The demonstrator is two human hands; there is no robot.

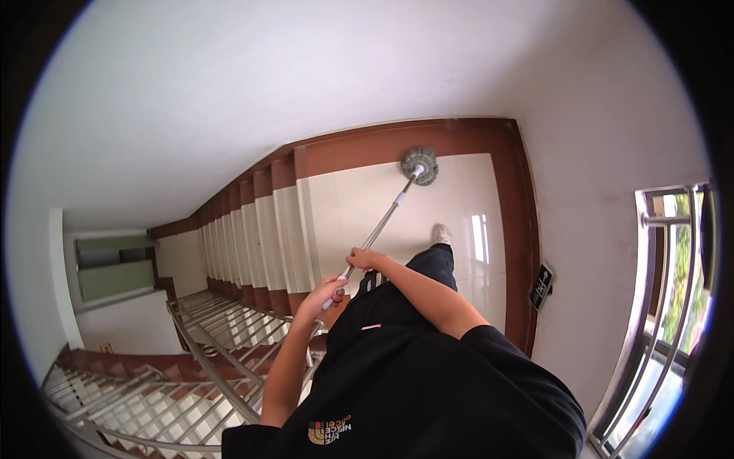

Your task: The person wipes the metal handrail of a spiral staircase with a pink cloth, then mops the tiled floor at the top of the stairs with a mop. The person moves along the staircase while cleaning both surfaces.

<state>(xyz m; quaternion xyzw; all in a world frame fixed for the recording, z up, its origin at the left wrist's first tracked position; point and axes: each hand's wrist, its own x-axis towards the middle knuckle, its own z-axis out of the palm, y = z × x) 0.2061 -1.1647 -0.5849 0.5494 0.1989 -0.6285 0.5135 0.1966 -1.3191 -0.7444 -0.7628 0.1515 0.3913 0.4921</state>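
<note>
A mop with a metal handle (378,226) runs from my hands up to its round grey mop head (420,166). The head lies across the line between the white floor tiles (378,195) and their red-brown border (361,156). My left hand (331,294) is closed round the white grip at the handle's end. Farther up, my right hand (363,259) is wrapped round the metal part of the handle. Both hands are in front of my body, above the landing.
Stairs (252,241) with red-brown edges run off to the left, beside a metal railing (212,367). White walls (579,189) border the landing. A sign with an arrow (542,287) is low on the right wall, near a barred window (668,298). My shoe (441,234) stands on the tiles.
</note>
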